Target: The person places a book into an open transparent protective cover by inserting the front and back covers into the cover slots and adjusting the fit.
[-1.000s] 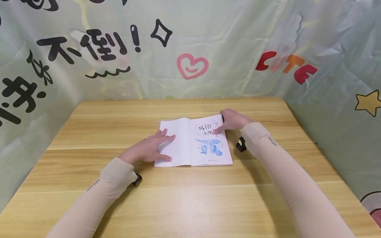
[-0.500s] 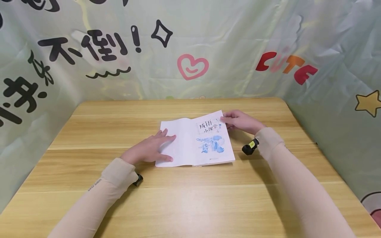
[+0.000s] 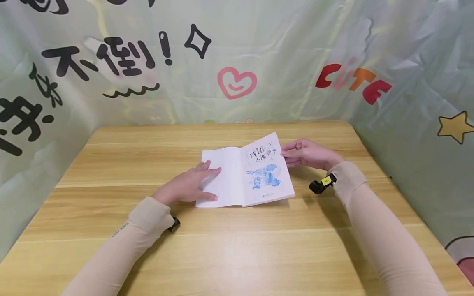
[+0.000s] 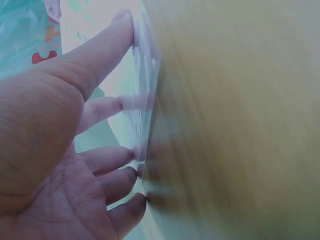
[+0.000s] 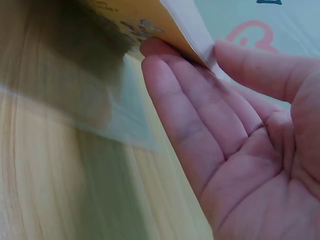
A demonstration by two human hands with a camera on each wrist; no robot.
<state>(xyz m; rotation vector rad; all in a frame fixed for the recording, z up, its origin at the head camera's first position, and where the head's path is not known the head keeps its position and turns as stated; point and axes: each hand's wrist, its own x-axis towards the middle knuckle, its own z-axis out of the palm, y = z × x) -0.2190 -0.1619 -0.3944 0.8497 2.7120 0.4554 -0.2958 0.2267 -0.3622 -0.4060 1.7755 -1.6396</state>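
Observation:
A thin paperback book (image 3: 237, 176) lies open in the middle of the table, its left page blank. Its right-hand page (image 3: 264, 181) bears black Chinese lettering and a blue drawing. My left hand (image 3: 185, 185) rests on the left page with fingers and thumb spread. At the book's upper right edge my right hand (image 3: 312, 154) pinches the raised, tilted right part. In the right wrist view the thumb lies against the white pages and the fingers support the yellow underside (image 5: 155, 22). Clear plastic film (image 5: 132, 120) shows below it, and shiny clear film (image 4: 142, 60) edges the book in the left wrist view.
The wooden table (image 3: 237, 255) extends around the book on all sides. A pale green printed cloth (image 3: 281, 53) hangs behind the table and along both sides. Each wrist carries a small black device, such as the right wrist camera (image 3: 322, 184).
My right hand has shifted right, its grip moving to the book's edge. The book's right part has risen and tilted up off the table. The left hand stays on the left page.

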